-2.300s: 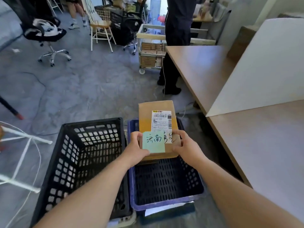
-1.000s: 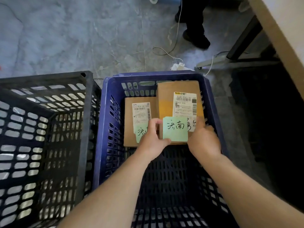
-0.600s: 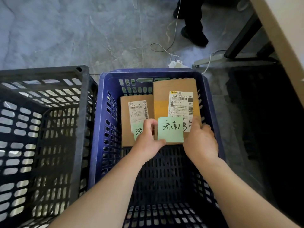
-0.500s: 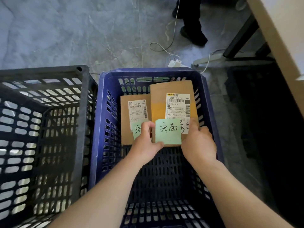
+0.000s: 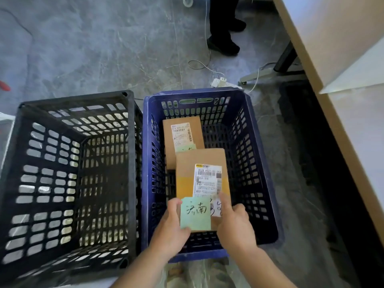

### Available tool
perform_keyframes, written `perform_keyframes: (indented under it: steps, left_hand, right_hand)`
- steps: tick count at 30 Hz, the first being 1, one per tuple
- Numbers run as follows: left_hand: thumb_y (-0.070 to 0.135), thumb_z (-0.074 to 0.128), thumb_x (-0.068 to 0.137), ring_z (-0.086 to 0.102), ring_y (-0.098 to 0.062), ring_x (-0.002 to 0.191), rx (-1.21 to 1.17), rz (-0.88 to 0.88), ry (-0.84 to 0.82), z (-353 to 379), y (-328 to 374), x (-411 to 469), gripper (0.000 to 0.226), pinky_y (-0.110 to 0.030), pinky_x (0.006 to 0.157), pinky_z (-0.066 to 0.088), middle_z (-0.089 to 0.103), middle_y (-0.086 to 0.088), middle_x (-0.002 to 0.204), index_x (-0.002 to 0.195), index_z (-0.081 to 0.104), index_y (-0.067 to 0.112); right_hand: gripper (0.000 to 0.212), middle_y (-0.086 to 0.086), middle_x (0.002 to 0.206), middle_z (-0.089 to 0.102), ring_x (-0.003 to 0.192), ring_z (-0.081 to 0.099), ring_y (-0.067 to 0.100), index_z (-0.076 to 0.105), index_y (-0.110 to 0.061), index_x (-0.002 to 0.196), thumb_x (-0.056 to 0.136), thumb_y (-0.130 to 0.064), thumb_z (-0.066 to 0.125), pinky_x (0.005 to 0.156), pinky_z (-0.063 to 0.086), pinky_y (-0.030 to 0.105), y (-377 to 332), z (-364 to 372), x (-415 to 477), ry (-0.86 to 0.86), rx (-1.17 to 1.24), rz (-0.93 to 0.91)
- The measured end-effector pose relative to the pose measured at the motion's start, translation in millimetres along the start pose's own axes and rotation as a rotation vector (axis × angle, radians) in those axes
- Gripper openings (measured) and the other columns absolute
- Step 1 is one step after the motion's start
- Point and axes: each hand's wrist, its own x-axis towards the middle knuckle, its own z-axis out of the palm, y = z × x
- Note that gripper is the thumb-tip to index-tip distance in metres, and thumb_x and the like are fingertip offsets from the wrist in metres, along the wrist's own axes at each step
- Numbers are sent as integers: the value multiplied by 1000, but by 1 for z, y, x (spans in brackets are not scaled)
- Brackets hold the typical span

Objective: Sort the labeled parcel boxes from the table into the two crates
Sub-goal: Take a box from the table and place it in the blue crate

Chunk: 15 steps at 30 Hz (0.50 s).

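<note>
A brown parcel box (image 5: pixel 194 173) with a white shipping label and a green handwritten note is held over the inside of the blue crate (image 5: pixel 149 163). My left hand (image 5: pixel 170 229) grips its near left corner and my right hand (image 5: pixel 233 223) grips its near right corner, thumbs on top. A second brown parcel box (image 5: pixel 182 134) with its own label and green note lies on the blue crate's floor at the far side, partly hidden by the held box. The black crate (image 5: pixel 131 142) stands to the left, touching the blue one, with no parcels visible in it.
The wooden table edge (image 5: pixel 311 65) runs down the right side with a dark gap beneath. A person's dark legs and shoes (image 5: pixel 223 41) stand beyond the crates, next to white cables and a power strip (image 5: pixel 221 82) on the grey floor.
Both hands have drawn the held box back toward me, away from the crate's far wall; the second box now shows more fully beyond it. The camera view has pulled back.
</note>
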Motion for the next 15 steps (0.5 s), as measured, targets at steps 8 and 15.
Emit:
perform_keyframes:
  steps: [8, 15]
  left_hand:
    - [11, 56, 87, 53, -20, 104, 194, -135, -50, 17, -34, 4, 76, -35, 85, 50, 36, 0, 136, 138, 4, 34]
    - [1, 50, 89, 53, -25, 107, 281, -212, -26, 34, -44, 40, 70, -37, 88, 48, 42, -7, 130, 142, 12, 27]
  right_hand:
    - [87, 11, 129, 33, 112, 42, 25, -1, -41, 150, 88, 0, 44, 86, 47, 31, 4, 45, 19, -152, -83, -5]
    - [76, 21, 136, 34, 118, 45, 34, 12, -34, 152, 89, -3, 42, 95, 44, 38, 11, 68, 63, -254, -88, -71]
